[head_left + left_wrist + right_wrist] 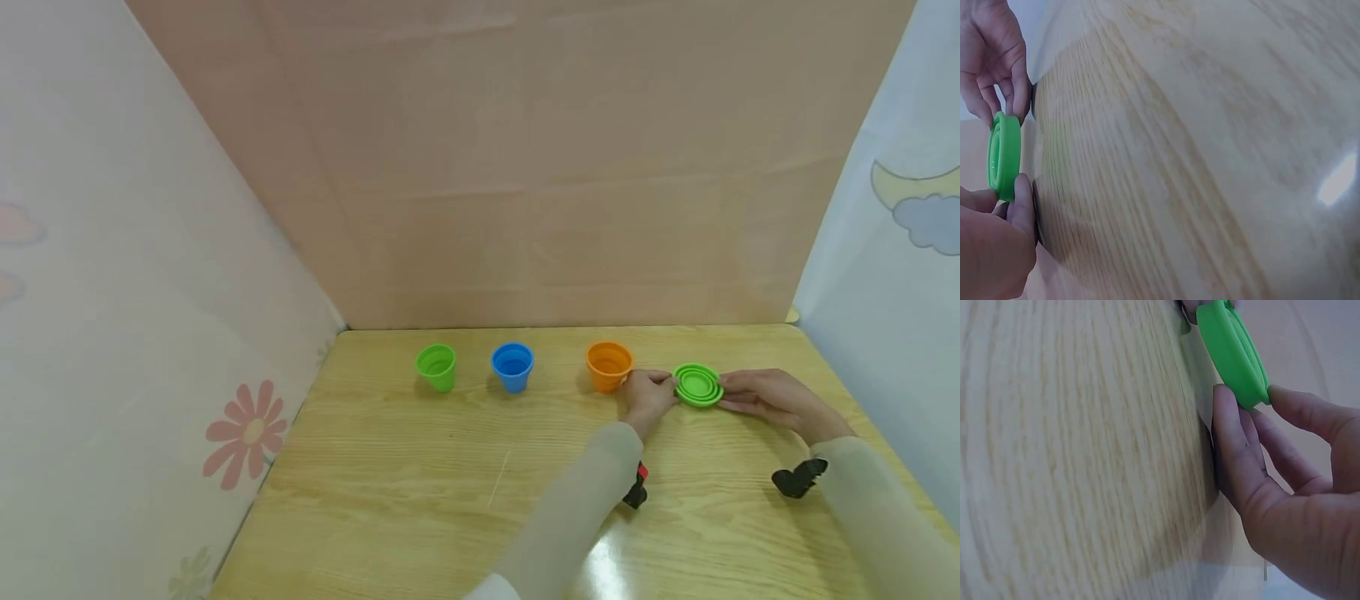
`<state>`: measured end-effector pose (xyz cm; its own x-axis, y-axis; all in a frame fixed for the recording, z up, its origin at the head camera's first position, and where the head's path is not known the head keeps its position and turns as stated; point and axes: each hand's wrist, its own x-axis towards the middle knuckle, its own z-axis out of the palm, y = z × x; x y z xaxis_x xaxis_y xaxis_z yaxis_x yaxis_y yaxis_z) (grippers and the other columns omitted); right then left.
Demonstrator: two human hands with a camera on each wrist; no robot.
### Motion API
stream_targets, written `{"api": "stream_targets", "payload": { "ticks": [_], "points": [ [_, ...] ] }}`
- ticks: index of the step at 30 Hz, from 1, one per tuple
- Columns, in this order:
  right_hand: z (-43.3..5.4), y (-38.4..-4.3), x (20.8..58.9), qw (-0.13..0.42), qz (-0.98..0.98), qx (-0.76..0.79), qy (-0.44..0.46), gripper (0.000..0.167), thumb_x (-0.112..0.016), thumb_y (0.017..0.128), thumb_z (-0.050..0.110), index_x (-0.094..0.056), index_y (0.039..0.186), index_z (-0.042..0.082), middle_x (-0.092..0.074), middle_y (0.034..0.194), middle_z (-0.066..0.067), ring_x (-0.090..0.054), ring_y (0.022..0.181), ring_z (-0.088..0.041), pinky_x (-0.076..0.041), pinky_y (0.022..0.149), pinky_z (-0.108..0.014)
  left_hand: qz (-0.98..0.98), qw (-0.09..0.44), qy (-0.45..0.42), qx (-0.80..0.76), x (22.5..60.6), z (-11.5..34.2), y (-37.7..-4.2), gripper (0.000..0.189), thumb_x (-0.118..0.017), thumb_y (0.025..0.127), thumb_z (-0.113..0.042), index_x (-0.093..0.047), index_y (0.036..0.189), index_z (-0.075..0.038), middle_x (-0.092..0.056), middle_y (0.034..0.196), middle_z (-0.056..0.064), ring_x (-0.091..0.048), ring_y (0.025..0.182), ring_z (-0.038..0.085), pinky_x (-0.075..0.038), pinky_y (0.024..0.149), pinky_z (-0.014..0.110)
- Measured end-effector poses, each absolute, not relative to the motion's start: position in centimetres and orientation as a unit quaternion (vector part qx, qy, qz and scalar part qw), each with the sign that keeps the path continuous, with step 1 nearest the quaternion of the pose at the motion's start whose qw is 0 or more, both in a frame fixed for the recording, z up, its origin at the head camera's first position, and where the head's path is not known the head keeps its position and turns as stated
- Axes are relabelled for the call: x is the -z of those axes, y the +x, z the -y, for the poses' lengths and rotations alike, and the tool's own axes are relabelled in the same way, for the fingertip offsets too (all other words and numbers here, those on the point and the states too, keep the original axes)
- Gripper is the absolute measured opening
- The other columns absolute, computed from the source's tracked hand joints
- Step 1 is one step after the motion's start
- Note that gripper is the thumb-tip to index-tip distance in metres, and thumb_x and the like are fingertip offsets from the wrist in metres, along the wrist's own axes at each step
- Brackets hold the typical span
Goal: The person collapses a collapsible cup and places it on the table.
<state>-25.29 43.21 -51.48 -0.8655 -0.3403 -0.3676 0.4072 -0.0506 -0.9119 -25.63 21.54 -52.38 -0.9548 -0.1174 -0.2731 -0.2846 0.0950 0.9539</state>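
Two hands hold a flat green cup on the worktop.
Head view: left hand [649,394] and right hand [765,395] pinch the collapsed green cup [698,384] just beside the orange cup [608,366]. Wrist views: fingers [1022,199] grip its rim on the worktop [1072,450].

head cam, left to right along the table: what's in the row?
green cup → blue cup → orange cup → left hand → collapsed green cup → right hand
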Motion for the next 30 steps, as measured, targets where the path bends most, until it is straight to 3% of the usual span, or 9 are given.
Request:
{"api": "stream_targets", "payload": {
  "ticks": [8,14,23,30],
  "points": [
    [-42.9,-25.6,51.2,0.211,-0.713,0.666,0.051,0.021,-0.059,0.108,0.01,-0.075,0.103,0.023,-0.077,0.1,0.011,-0.078,0.094,-0.006,-0.066,0.088,-0.027,-0.804,0.017,-0.122,-0.581,52.9,-22.3,-26.4,0.005,-0.082,0.092,-0.016,-0.085,0.089,-0.017,-0.07,0.079,-0.01,-0.055,0.085,0.002,-0.049,0.075,0.02],
    [-42.5,-25.4,51.4,0.185,-0.742,0.641,0.062,0.013,-0.063,0.106,0.015,-0.074,0.114,0.016,-0.076,0.097,0.015,-0.077,0.091,-0.004,-0.066,0.087,-0.026,-0.828,0.008,-0.094,-0.553,52.9,-22.4,-26.4,0.004,-0.082,0.092,-0.017,-0.086,0.094,-0.016,-0.075,0.086,-0.01,-0.062,0.092,0.003,-0.055,0.079,0.019],
    [-41.6,-25.1,51.7,0.135,-0.779,0.61,0.056,0.046,-0.065,0.105,0.018,-0.06,0.136,-0.015,-0.074,0.093,0.021,-0.076,0.088,-0.001,-0.066,0.084,-0.025,-0.855,0.006,-0.065,-0.514,53.7,-22.1,-26.2,0.007,-0.081,0.093,-0.022,-0.086,0.098,-0.021,-0.079,0.087,-0.012,-0.065,0.094,0.002,-0.054,0.079,0.017],
    [-41.5,-25.2,51.8,0.117,-0.792,0.596,0.057,0.048,-0.065,0.105,0.014,-0.056,0.136,-0.021,-0.074,0.092,0.021,-0.076,0.086,-0.001,-0.066,0.083,-0.025,-0.862,0.032,-0.053,-0.503,53.6,-21.9,-26.3,0.012,-0.079,0.094,-0.021,-0.086,0.104,-0.021,-0.082,0.099,-0.011,-0.071,0.104,0.002,-0.059,0.088,0.019]
  ]
}}
